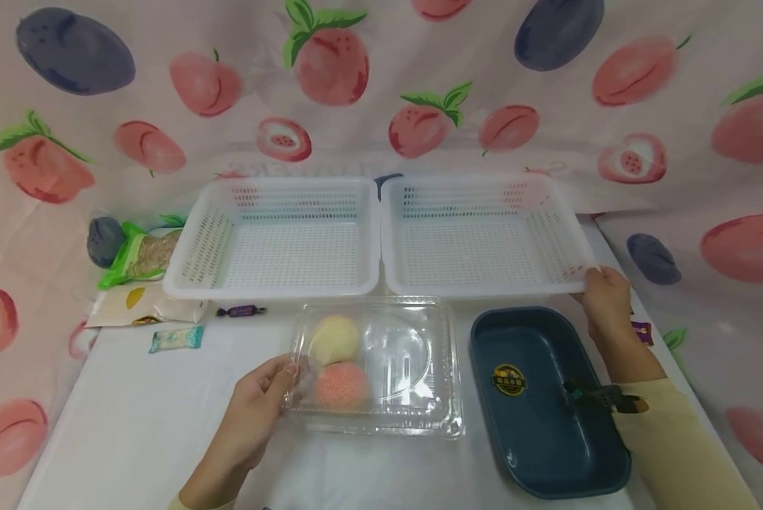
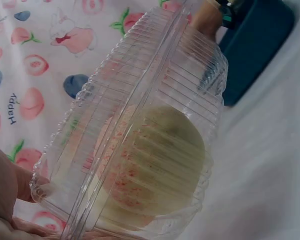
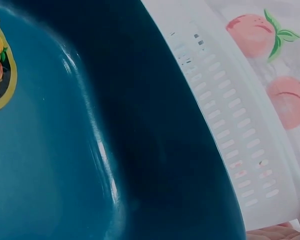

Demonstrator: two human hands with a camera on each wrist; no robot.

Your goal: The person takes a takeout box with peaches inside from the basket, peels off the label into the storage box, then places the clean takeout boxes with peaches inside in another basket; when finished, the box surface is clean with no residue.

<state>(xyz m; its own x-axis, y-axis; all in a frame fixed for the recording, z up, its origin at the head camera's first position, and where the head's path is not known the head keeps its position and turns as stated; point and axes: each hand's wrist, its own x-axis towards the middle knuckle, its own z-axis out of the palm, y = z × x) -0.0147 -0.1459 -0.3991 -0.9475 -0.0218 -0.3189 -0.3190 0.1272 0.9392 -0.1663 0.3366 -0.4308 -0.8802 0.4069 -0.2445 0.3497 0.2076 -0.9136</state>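
My left hand point(image 1: 253, 407) grips the left edge of a clear plastic clamshell box point(image 1: 394, 418), thumb on top. The box has its lid down, and inside it lie a pale yellow ball point(image 1: 334, 340) and a pink, rough-surfaced ball point(image 1: 341, 386) on the left side. The left wrist view shows the ribbed box wall point(image 2: 155, 65) close up with the balls behind it. My right hand point(image 1: 607, 304) holds the front right corner of the right white slotted basket point(image 1: 483, 289). In the right wrist view only a bit of that hand point(image 3: 277, 232) shows under the basket end.
A second white basket point(image 1: 273, 292) stands beside the first. The dark blue basin point(image 1: 540, 439) sits right of the box, under my right forearm. At left lie a green food packet point(image 1: 145, 253), a cream packet point(image 1: 145, 304), a turquoise wrapped sweet point(image 1: 176, 338) and a purple one point(image 1: 241, 311).
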